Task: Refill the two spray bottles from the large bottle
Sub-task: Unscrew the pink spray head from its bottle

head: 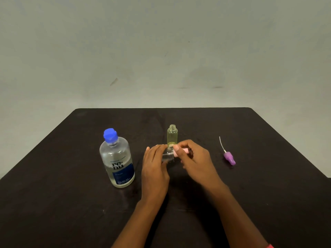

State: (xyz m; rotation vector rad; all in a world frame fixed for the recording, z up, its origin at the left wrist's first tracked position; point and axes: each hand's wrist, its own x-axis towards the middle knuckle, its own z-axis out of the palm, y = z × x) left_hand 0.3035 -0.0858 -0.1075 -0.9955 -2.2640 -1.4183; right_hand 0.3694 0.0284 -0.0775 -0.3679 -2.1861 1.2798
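The large clear bottle [116,161] with a blue cap and a dark blue label stands upright at the left of the dark table [71,203]. My left hand [154,166] grips a small clear spray bottle [168,155] lying sideways above the table. My right hand [192,156] pinches that bottle's pink spray cap [180,152]. Just behind my hands stands a small yellow-green spray bottle [172,135], upright with its neck uncovered. Its purple spray cap [228,157], with a white dip tube, lies on the table to the right.
A plain grey wall [161,51] rises behind the table's far edge. A dark tabletop stretches out on both sides of my arms.
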